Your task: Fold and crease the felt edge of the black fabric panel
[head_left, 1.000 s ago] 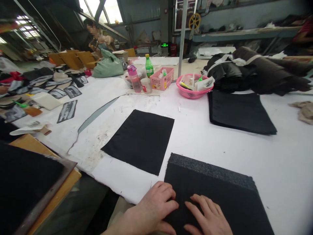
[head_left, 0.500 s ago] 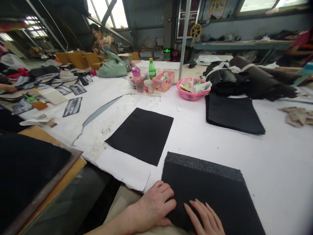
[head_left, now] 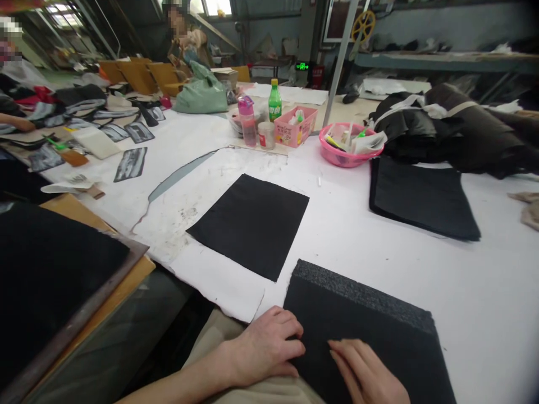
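Note:
A black fabric piece [head_left: 366, 320] with a speckled dark-grey strip along its far edge lies at the front of the white-covered table. My left hand [head_left: 272, 345] rests at its near left edge, fingers curled down onto the cloth as if gripping that edge. Over the middle of the same piece is my right hand [head_left: 368, 370], its fingertips drawn together against the black surface. Whatever is between those fingertips is hidden. Farther off to the left, a second black fabric piece [head_left: 252, 224] lies flat by itself, apart from both hands.
A stack of black pieces [head_left: 423, 199] lies at the right, before a dark bundled roll [head_left: 471, 129]. Behind stand a pink basket [head_left: 347, 154], a pink box [head_left: 297, 129], a green bottle [head_left: 275, 101] and a pink bottle [head_left: 247, 123]. A board with black material [head_left: 54, 280] is at left.
My right hand's spread fingers have come together, and the hand has moved slightly right. My left hand stays at the cloth's edge. The view has tilted down and shifted a little left.

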`<state>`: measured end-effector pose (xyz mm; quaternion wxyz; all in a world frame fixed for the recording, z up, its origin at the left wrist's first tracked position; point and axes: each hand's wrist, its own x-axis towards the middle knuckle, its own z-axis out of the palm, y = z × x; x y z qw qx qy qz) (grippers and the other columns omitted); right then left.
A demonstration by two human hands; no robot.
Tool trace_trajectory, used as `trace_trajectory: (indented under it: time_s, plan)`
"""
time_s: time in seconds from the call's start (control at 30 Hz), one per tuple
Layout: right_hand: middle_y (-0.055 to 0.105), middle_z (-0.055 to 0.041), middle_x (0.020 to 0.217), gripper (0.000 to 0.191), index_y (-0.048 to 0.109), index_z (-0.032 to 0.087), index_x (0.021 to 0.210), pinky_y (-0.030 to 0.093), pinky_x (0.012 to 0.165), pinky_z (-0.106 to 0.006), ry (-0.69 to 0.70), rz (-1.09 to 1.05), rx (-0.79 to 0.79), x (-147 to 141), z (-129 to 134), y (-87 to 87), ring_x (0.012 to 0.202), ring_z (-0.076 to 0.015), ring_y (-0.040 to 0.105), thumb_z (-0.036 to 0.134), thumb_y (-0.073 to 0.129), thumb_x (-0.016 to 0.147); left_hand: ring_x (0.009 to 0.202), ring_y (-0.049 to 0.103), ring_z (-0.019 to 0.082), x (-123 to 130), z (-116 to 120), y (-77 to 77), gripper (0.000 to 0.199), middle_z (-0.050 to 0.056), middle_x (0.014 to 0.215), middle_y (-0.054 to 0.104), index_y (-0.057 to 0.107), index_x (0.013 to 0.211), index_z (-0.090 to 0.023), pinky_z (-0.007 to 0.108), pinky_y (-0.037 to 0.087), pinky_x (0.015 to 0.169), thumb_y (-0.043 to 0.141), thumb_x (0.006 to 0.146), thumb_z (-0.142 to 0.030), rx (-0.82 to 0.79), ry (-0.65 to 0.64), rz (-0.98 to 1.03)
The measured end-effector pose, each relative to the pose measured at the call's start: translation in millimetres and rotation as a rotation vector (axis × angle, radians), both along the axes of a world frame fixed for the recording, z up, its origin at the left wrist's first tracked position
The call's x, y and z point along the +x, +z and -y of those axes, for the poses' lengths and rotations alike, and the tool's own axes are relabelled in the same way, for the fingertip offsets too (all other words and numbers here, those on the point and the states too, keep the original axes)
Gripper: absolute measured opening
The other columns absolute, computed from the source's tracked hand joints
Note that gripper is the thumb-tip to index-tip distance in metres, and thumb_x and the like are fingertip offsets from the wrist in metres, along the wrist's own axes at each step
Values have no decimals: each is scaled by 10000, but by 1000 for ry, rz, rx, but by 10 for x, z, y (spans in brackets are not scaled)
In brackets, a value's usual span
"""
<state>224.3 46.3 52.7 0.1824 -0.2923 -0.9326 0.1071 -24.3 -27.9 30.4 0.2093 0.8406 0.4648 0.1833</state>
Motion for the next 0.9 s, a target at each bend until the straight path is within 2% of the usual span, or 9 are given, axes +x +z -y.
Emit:
trace_trajectory:
  time_s: [0.1, 0.23, 0.37, 0.57, 0.73, 0.9]
  plan:
    - [634, -22, 955, 266, 610, 244, 1062, 508, 729, -278, -142, 17, -40, -313, -261, -19, 864, -168, 614, 343, 365, 1037, 1002, 509, 174, -6, -36, -9, 263, -2, 1062, 606, 611, 1041, -246, 325, 351, 813, 649, 884, -454, -51, 9, 16]
    - [613, -45, 1007, 256, 600, 237, 1099, 473, 784, -336, -199, 47, -74, -590, -491, -143, 921, -205, 576, 357, 384, 1031, 942, 515, 161, -12, -94, -28, 176, -2, 994, 617, 621, 1005, -239, 317, 355, 732, 605, 927, -396, -99, 1, 16]
    - [603, -60, 995, 238, 602, 221, 1074, 444, 786, -366, -224, 68, -84, -682, -541, -225, 900, -223, 552, 354, 411, 1021, 859, 518, 164, -34, -159, -44, 152, -6, 906, 615, 621, 941, -228, 318, 368, 682, 573, 946, -372, -103, -8, 35]
    - [588, -42, 939, 181, 582, 223, 1006, 399, 753, -376, -201, 77, -164, -696, -578, -231, 872, -229, 517, 330, 436, 1012, 779, 508, 169, -65, -319, 21, 134, 2, 812, 572, 598, 921, -205, 310, 374, 645, 512, 977, -291, -100, -22, -1]
    - [575, -28, 906, 155, 555, 220, 920, 374, 723, -373, -170, 77, -198, -706, -619, -196, 853, -224, 501, 301, 450, 1001, 793, 509, 178, -83, -541, 101, 116, 22, 844, 554, 565, 919, -180, 311, 400, 684, 466, 980, -182, -78, 145, -112]
    - [593, -35, 1053, 150, 550, 214, 897, 373, 839, -397, -107, 8, -178, -718, -631, -186, 1021, -235, 511, 232, 438, 994, 820, 535, 191, -93, -696, 128, 73, 20, 870, 561, 543, 945, -183, 324, 432, 706, 573, 936, -249, -147, 328, -153]
